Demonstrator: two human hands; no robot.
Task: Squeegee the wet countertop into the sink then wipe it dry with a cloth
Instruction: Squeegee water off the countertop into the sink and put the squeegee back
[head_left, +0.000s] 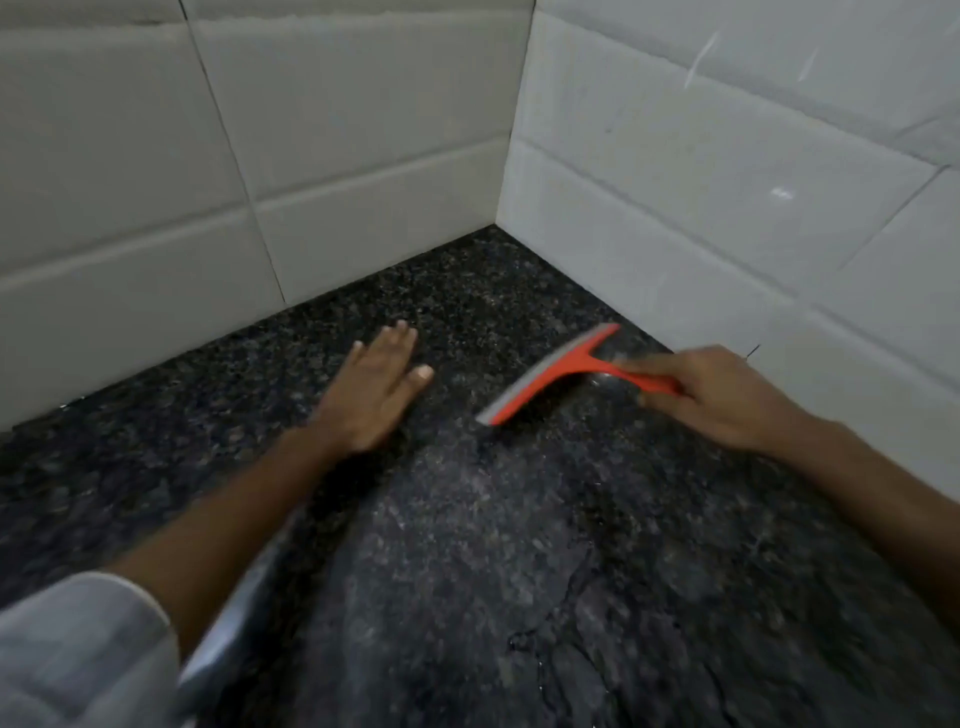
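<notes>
Right hand (719, 397) is wrapped around the handle of the squeegee (558, 376), fingers closed tight on it. Left hand (376, 387) lies flat and open on the tabletop (519, 545), palm down, holding nothing. The squeegee is orange-red with a pale grey blade strip, T-shaped, its blade edge down on the dark speckled stone near the corner, between the two hands. White tiled walls (311, 156) meet just behind. A grey sleeve (78, 649) shows at lower left.
</notes>
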